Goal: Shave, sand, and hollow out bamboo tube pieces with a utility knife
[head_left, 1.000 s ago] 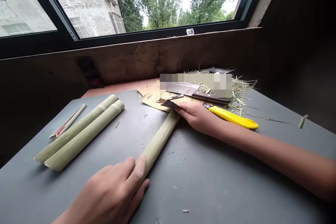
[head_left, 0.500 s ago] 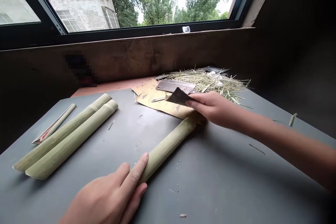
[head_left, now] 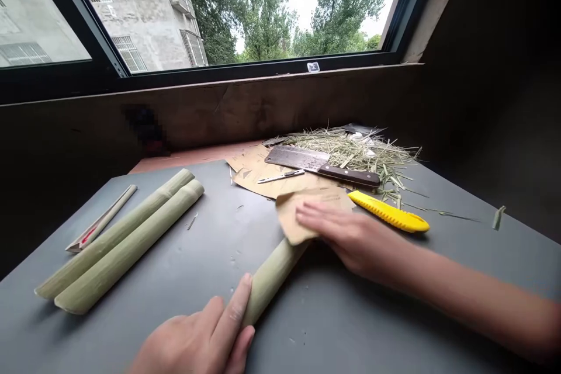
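My left hand (head_left: 205, 333) grips the near end of a pale green split bamboo piece (head_left: 274, 274), index finger stretched along its top and thumb at its side. The bamboo lies slanted on the grey table, rounded side up. Over its far end my right hand (head_left: 337, 225) presses a brown sheet of sandpaper (head_left: 291, 222), fingers laid on the sheet and slightly blurred. The sheet hides the bamboo's far end.
Two bamboo halves (head_left: 131, 245) and a thin strip (head_left: 107, 216) lie left. Behind the hands are a cleaver (head_left: 298, 158), a slim knife (head_left: 280, 176), brown sheets (head_left: 249, 172) and shavings (head_left: 363, 149). A yellow cutter (head_left: 390, 212) sits right, beyond my wrist.
My right hand has lowered from the cleaver's handle area onto the bamboo's far end, and the folded sheet now lies spread over it. The yellow cutter and cleaver handle are uncovered. The view has tilted upward.
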Available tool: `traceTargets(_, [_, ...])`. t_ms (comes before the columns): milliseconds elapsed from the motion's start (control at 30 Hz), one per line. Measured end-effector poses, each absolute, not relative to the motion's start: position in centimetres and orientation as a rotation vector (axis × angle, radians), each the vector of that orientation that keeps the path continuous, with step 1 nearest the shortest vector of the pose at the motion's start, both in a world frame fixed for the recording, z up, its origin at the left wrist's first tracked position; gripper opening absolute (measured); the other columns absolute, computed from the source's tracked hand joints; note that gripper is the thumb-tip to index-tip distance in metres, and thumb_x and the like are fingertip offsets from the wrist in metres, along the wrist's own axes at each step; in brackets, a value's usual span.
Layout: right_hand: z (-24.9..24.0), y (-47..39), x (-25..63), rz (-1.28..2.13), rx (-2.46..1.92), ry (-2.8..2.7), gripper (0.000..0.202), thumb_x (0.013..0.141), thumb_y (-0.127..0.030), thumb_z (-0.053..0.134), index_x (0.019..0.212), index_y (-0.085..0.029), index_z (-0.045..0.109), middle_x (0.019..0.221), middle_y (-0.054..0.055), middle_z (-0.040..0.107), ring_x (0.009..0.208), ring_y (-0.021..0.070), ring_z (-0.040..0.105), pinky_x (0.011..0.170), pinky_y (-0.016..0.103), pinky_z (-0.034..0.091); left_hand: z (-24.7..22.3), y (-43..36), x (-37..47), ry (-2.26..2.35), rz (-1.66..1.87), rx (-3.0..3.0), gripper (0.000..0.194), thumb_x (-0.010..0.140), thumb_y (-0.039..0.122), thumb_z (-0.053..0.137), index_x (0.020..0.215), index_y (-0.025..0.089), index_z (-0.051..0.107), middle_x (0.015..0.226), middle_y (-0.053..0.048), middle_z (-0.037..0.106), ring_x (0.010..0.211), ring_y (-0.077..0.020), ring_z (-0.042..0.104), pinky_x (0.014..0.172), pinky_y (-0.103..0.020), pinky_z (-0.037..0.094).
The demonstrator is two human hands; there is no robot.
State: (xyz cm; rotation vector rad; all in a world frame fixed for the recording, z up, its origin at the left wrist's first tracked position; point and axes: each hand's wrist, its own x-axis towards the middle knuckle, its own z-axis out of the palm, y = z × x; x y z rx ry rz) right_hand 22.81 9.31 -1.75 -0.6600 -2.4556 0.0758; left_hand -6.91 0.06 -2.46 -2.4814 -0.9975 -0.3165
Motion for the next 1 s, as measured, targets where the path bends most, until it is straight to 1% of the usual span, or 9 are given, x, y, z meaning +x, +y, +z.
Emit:
traceTargets(267, [-2.4,9.7,22.5,0.204,-0.506,-2.486,0.051,0.088,0.002,0.041,0.133,-0.010,0.062,0.138,0.016,0.061,0.134,0.0226,0.053,0.115,0.040,0.041,-1.7,0.1,-6.0,-1.075,-0.294,-2.533,0.036,0.102,0.021,0.031,0.134,0.009,0.043,0.063,0.003,0.063,0.041,-0.0151,0.058,0.037,-0.030,0.042])
traceTargets(367, [-2.5,9.8,22.5,0.154,-0.651,-2.360,0.051,0.089,0.002,0.042,0.134,-0.013,0.063,0.137,0.017,0.062,0.133,0.0249,0.052,0.113,0.042,0.044,-1.2,0.1,-5.8,-1.073,-0.317,-2.539,0.035,0.104,0.022,0.028,0.131,0.008,0.045,0.062,0.003,0.063,0.040,-0.0146,0.059,0.036,-0.029,0.042])
traceTargets(467, [-2.6,9.5,22.2,0.222,-0.486,-2.486,0.049,0.090,0.001,0.043,0.135,-0.008,0.061,0.138,0.017,0.061,0.135,0.0233,0.051,0.116,0.039,0.040,-0.9,0.0,-5.7,-1.077,-0.313,-2.547,0.034,0.105,0.022,0.025,0.129,0.009,0.046,0.063,0.003,0.065,0.041,-0.0141,0.061,0.038,-0.027,0.043])
traceTargets(533, [-2.8,9.2,21.9,0.164,-0.538,-2.392,0.049,0.091,0.002,0.041,0.132,-0.012,0.063,0.134,0.015,0.065,0.132,0.0221,0.054,0.113,0.038,0.043,-0.9,0.0,-5.7,-1.082,-0.321,-2.542,0.035,0.105,0.022,0.024,0.128,0.009,0.046,0.063,0.003,0.065,0.040,-0.0145,0.060,0.038,-0.027,0.044])
traceTargets(667, [-3.3,8.8,21.6,0.159,-0.362,-2.458,0.052,0.094,-0.004,0.042,0.144,-0.011,0.053,0.141,0.015,0.059,0.138,0.0235,0.047,0.115,0.041,0.042,-0.7,0.1,-5.6,-1.117,-0.338,-2.540,0.036,0.106,0.024,0.021,0.126,0.010,0.047,0.063,0.002,0.068,0.042,-0.0151,0.063,0.039,-0.027,0.044])
traceTargets(767, [-3.9,9.1,21.5,0.105,-0.626,-2.339,0.052,0.092,0.000,0.039,0.138,-0.015,0.059,0.136,0.014,0.064,0.134,0.0227,0.052,0.113,0.041,0.045,-0.8,0.1,-5.7,-1.198,-0.366,-2.559,0.035,0.107,0.027,0.023,0.122,0.011,0.050,0.066,0.002,0.071,0.044,-0.0155,0.066,0.040,-0.027,0.044])
traceTargets(867, [-4.7,9.7,21.5,0.110,-0.562,-2.386,0.052,0.093,-0.003,0.041,0.138,-0.018,0.060,0.140,0.010,0.061,0.135,0.0228,0.051,0.114,0.040,0.044,-1.3,0.1,-5.9,-1.215,-0.391,-2.570,0.036,0.107,0.031,0.023,0.122,0.012,0.051,0.072,0.000,0.075,0.046,-0.0162,0.067,0.041,-0.028,0.044])
traceTargets(933, [-4.7,10.6,21.9,0.134,-0.627,-2.421,0.048,0.094,-0.007,0.041,0.133,-0.024,0.065,0.138,0.004,0.064,0.133,0.0201,0.054,0.112,0.036,0.046,-1.6,0.1,-5.9,-1.327,-0.342,-2.582,0.039,0.107,0.034,0.021,0.121,0.015,0.052,0.069,0.001,0.073,0.046,-0.0185,0.067,0.042,-0.030,0.042])
traceTargets(1000, [-4.2,11.9,22.6,0.126,-0.798,-2.354,0.044,0.097,-0.012,0.041,0.131,-0.022,0.066,0.135,0.007,0.066,0.129,0.0239,0.059,0.109,0.041,0.049,-1.4,0.1,-5.9,-1.536,-0.227,-2.622,0.041,0.106,0.036,0.019,0.117,0.018,0.054,0.061,0.002,0.069,0.046,-0.0213,0.066,0.043,-0.032,0.039])
